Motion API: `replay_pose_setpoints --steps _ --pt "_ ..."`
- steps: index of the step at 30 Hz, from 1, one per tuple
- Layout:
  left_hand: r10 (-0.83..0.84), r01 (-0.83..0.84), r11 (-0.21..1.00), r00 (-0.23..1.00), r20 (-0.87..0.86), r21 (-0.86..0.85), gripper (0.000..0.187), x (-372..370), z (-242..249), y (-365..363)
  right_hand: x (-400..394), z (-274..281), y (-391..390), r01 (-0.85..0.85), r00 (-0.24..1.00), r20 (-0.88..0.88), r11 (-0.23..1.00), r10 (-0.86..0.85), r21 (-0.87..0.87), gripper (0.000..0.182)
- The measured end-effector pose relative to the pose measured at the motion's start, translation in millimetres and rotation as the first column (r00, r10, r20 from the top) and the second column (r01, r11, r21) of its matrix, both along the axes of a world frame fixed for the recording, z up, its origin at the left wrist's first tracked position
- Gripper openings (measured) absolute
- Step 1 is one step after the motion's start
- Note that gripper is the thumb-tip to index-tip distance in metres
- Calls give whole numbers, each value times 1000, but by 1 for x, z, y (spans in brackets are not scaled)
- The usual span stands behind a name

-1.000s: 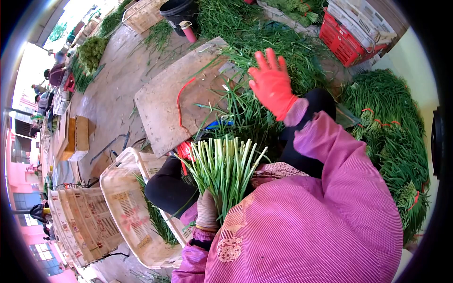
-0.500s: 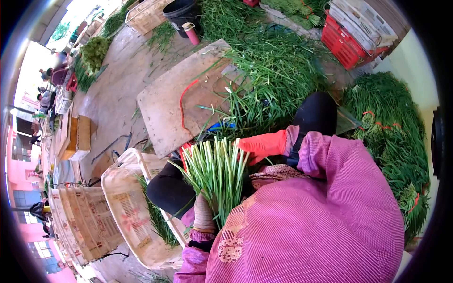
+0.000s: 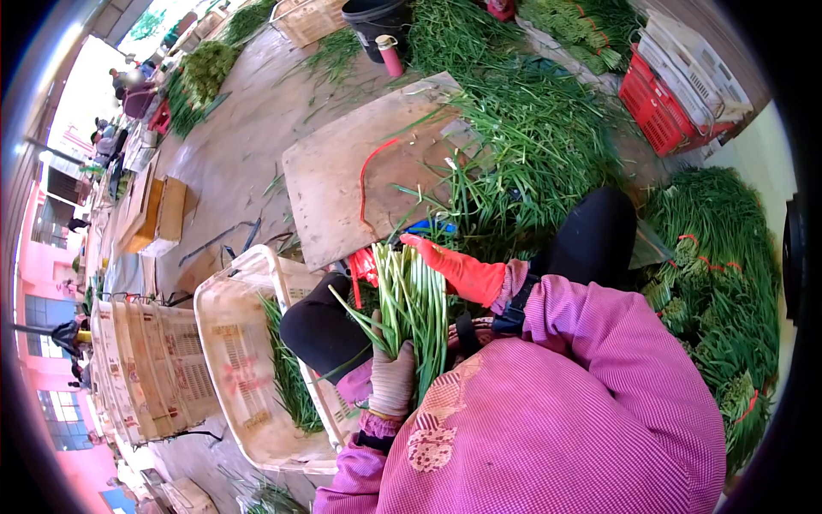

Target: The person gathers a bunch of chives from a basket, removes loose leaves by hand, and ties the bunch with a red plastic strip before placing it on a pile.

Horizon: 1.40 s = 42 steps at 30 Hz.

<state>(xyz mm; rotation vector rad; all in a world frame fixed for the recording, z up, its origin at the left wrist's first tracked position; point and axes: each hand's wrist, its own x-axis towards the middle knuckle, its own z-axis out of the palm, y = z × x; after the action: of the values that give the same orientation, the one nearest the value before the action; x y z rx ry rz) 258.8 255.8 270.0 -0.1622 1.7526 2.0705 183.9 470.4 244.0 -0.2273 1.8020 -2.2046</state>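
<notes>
My left hand (image 3: 392, 381), in a pale knitted glove, is closed around the lower part of a bunch of garlic chives (image 3: 415, 295). The bunch stands upright in front of my body, its pale stem ends pointing away from me. Green leaves hang down past the glove. My right hand (image 3: 458, 267), in an orange-red glove, has its fingers stretched out flat along the upper right side of the bunch, close to the stem ends. Just beyond the bunch lies some red plastic (image 3: 364, 265), partly hidden by the stems.
A wooden board (image 3: 334, 184) with a red strip (image 3: 366, 184) lies ahead. Loose chives (image 3: 531, 146) are heaped at its right; tied bundles (image 3: 719, 283) lie farther right. A white crate (image 3: 248, 368) stands left of my knee. A bucket (image 3: 377, 30) and pink flask (image 3: 390, 58) stand beyond.
The view has turned, so the surroundings appear shifted right. My right hand has moved up along the bunch towards the stem ends, its fingers straighter. My left hand keeps its hold and shows more clearly.
</notes>
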Motion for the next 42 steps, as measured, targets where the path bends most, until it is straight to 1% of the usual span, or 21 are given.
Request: replay_pose_setpoints --steps 3,5,7,9,11,13,15,17,19,20,23,26,27,29,31,33,35,38,39,41,42 --pt "5 -5 1000 1000 -31 -6 77 2 -7 1 2 7 -1 -59 998 9 988 61 -146 83" --pt "-30 24 996 997 -66 -83 75 2 -9 0 5 17 -2 -53 999 -17 992 51 -114 86" --pt "-199 127 901 970 -136 -416 75 2 -5 -1 8 28 -3 -62 994 -90 997 67 49 90" --pt "-237 162 858 967 -96 -488 77 4 9 1 9 32 -12 37 995 -96 998 -32 57 88" --pt "-344 216 760 934 -97 -613 77 5 19 3 5 25 -18 99 990 108 993 -91 -64 81" --pt "-327 193 851 922 -206 -488 77 6 -6 -4 -1 6 -23 166 974 179 977 -140 -136 72" --pt "-189 189 981 982 -29 28 76 3 -7 -8 -4 -5 -22 159 962 269 901 -49 -403 67" --pt "-208 191 975 965 162 115 68 -7 25 -15 -7 -13 -21 146 968 251 867 -25 -477 60" --pt "-57 16 944 992 115 329 62 -14 27 -7 -8 -6 -18 86 964 260 865 53 -494 57" --pt "-56 15 944 992 114 330 62 -18 25 -4 -7 -2 -17 75 961 270 875 65 -478 55" --pt "36 -29 981 999 -33 192 55 -25 12 3 -10 -1 -16 13 966 231 871 115 -491 56" --pt "-214 87 914 933 -290 -395 47 -26 8 7 -9 6 -12 -12 964 234 903 124 -429 57" --pt "-214 87 915 933 -290 -395 47 -26 11 9 -10 6 -12 -12 964 235 903 124 -429 57" --pt "-452 -10 741 731 -511 -671 49 -26 19 16 -12 5 -15 -14 986 156 971 53 -240 58" --pt "-605 17 488 726 -325 -873 53 -21 42 30 -13 7 -22 3 992 122 965 30 -261 54" --pt "-579 24 540 736 -350 -841 51 -22 40 27 -11 21 -22 -3 948 283 895 144 -446 46" --pt "-535 5 617 737 -414 -787 50 -18 40 23 -11 22 -23 50 945 308 888 106 -457 37" --pt "-443 40 788 729 -522 -614 50 -18 39 6 -25 25 -17 152 964 266 821 0 -550 30" --pt "-397 99 867 728 -559 -488 50 -20 43 -4 -34 59 -1 74 995 99 878 -31 -473 30" --pt "-306 234 917 933 -192 -323 48 -20 73 -29 -47 113 33 170 985 74 820 -155 -546 31" --pt "-280 204 923 938 -203 -328 47 -30 77 -44 -52 142 52 234 970 80 804 -228 -547 31"
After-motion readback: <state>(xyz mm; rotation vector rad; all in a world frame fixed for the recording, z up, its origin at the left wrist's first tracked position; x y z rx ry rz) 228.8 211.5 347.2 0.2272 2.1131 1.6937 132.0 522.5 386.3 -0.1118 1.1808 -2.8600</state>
